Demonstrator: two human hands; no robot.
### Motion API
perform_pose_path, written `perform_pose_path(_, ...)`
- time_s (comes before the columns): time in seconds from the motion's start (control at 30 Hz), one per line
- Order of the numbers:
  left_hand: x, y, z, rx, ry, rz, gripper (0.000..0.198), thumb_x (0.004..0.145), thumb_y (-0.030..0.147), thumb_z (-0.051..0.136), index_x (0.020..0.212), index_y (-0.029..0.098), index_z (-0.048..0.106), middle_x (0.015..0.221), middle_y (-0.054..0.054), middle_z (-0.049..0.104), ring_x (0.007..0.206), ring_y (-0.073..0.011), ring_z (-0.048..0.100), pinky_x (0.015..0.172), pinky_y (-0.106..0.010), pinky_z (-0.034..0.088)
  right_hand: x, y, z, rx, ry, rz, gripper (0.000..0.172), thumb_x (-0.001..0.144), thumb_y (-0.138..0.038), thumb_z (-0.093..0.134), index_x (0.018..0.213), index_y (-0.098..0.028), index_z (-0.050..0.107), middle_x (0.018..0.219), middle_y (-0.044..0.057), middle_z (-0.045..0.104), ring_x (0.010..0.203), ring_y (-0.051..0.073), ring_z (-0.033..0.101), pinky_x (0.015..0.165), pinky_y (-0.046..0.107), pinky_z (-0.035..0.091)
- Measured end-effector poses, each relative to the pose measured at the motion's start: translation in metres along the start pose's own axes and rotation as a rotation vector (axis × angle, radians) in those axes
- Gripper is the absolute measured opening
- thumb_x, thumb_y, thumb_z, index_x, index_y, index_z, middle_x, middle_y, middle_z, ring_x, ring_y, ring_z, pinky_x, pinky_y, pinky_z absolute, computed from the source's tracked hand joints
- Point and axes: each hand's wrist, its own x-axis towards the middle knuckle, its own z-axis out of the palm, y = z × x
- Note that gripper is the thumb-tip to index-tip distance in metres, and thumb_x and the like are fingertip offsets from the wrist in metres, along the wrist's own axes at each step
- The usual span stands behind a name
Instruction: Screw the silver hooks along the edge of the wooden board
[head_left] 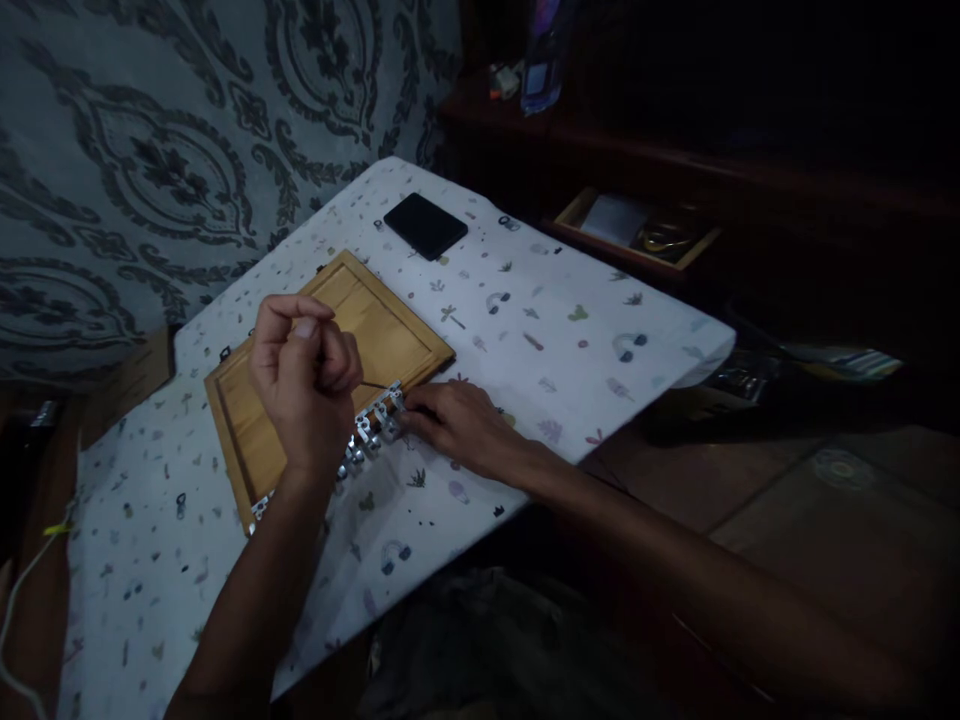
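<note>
A tan wooden panel (375,315) with a raised border lies at an angle on the table. Along its near edge runs a row of small silvery metal fittings (364,430). Above the panel my left hand (304,350) is closed, and a thin dark rod (381,385) reaches from it toward the fittings at the right end. What the rod's other end is like is hidden in the fist. My right hand (457,420) rests on the cloth, its fingers closed at the rightmost fitting; the fingertips are partly hidden and dim.
A patterned white cloth covers the table (555,310). Farther back lies a black phone (426,226). Beyond the right edge are a pulled-out drawer (637,228) and a bottle (541,75). A cardboard piece (127,385) leans at the left, near a pale cable (26,585).
</note>
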Motion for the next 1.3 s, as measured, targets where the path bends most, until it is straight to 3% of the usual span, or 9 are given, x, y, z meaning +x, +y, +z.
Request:
perform_pose_path(0.23,-0.007,0.000,0.003,-0.024,0.008,-0.019,0.014,0.083,0.025,0.070,0.076,0.019,0.058,0.044,0.009,0.029,0.038,-0.0057,0.019,0.040,-0.019,0.021,0.000,0.002,0.002,0.009,0.011,-0.010,0.017,0.097,-0.027,0.056,0.094,-0.020,0.072,0.089,0.004,0.075,0.080,0.017,0.062,0.073,0.029,0.037)
perform_pose_path(0.83,-0.005,0.000,0.002,-0.004,-0.047,-0.072,0.011,0.080,0.024,0.070,0.078,0.019,0.059,0.044,0.009,0.031,0.039,-0.0060,0.020,0.041,-0.019,0.020,0.000,0.001,0.001,0.028,0.012,-0.008,0.018,0.096,-0.025,0.056,0.087,-0.020,0.070,0.081,0.002,0.071,0.074,0.015,0.058,0.068,0.027,0.035)
perform_pose_path(0.93,-0.002,-0.002,0.000,-0.026,-0.139,-0.088,0.012,0.078,0.024,0.071,0.081,0.019,0.061,0.043,0.009,0.032,0.037,-0.0056,0.020,0.040,-0.018,0.022,0.000,-0.001,0.000,0.021,-0.001,0.002,0.018,0.096,-0.024,0.056,0.085,-0.018,0.070,0.082,0.002,0.072,0.074,0.015,0.059,0.068,0.027,0.035)
perform_pose_path(1.07,0.005,-0.005,-0.006,-0.062,-0.383,-0.151,0.010,0.076,0.022,0.070,0.083,0.017,0.064,0.041,0.011,0.031,0.034,-0.0043,0.019,0.040,-0.016,0.026,0.000,-0.002,-0.001,-0.005,0.002,0.005,0.020,0.097,-0.025,0.055,0.085,-0.018,0.070,0.083,0.003,0.072,0.076,0.015,0.060,0.069,0.027,0.035)
perform_pose_path(1.13,0.009,-0.006,-0.009,-0.070,-0.445,-0.169,0.009,0.076,0.022,0.069,0.083,0.017,0.065,0.041,0.011,0.031,0.034,-0.0041,0.020,0.039,-0.016,0.025,0.000,-0.002,-0.001,-0.017,0.010,0.009,0.020,0.097,-0.025,0.055,0.086,-0.018,0.070,0.085,0.003,0.074,0.078,0.016,0.061,0.069,0.027,0.035)
perform_pose_path(1.2,0.013,-0.006,-0.011,-0.054,-0.421,-0.167,0.011,0.076,0.025,0.071,0.082,0.017,0.065,0.044,0.009,0.036,0.037,-0.0054,0.027,0.039,-0.017,0.029,0.001,-0.002,0.000,-0.027,0.015,0.012,0.019,0.097,-0.025,0.055,0.089,-0.019,0.071,0.088,0.004,0.075,0.081,0.017,0.063,0.070,0.027,0.036)
perform_pose_path(1.3,0.014,-0.004,-0.013,0.077,-0.273,-0.113,0.017,0.078,0.030,0.073,0.083,0.018,0.064,0.056,0.002,0.052,0.051,-0.0104,0.047,0.051,-0.022,0.044,0.001,0.000,0.001,-0.031,0.018,0.012,0.019,0.097,-0.025,0.055,0.091,-0.019,0.072,0.088,0.004,0.075,0.081,0.017,0.063,0.071,0.027,0.037)
